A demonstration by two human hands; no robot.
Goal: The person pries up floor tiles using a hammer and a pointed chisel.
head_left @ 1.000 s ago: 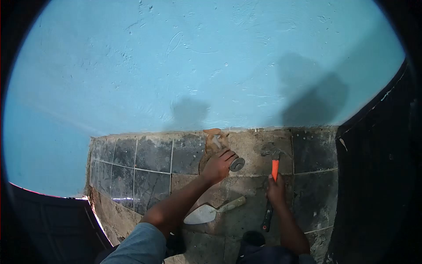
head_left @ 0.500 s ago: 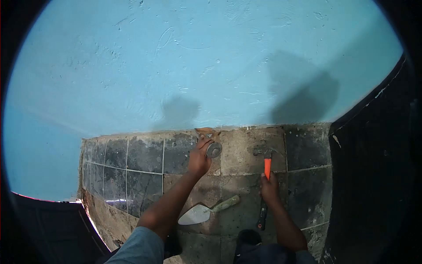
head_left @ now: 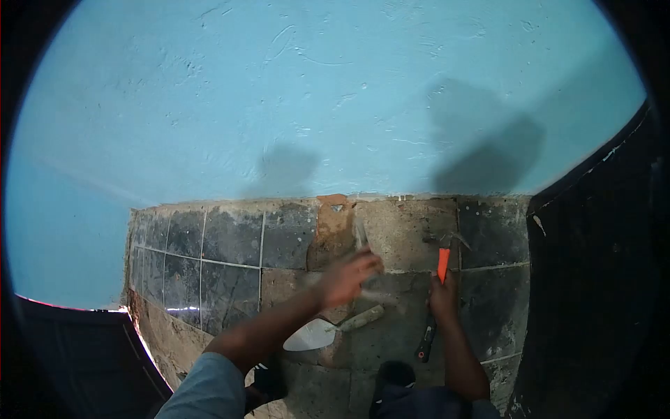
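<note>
The hammer (head_left: 438, 283) with its orange neck and dark grip stood upright against the tiled base of the wall, the right hand (head_left: 444, 297) clenched around the middle of its handle and its metal head lying just below the blue paint line; it had barely shifted from half a second before, sitting only slightly further right and lower. The left hand (head_left: 347, 278) had changed far more: earlier it was raised to the top edge of the tiles and held a round grey disc against the orange-brown patch, whereas now it had dropped to the middle of the tiling and was blurred with motion, so whether it gripped anything could not be told, and the disc was no longer clearly seen. Just below that hand, a trowel (head_left: 328, 331) with a pale handle and a bright pointed blade lay on the tiles where it had been before, close beside the left forearm. Further off, the orange-brown patch (head_left: 333, 227) was uncovered between the dark tiles (head_left: 230, 237) and the bare grey stretch. Beyond rose the blue wall (head_left: 314, 105), crossed by two shadows, with a dark frame (head_left: 593, 279) on the right.
</note>
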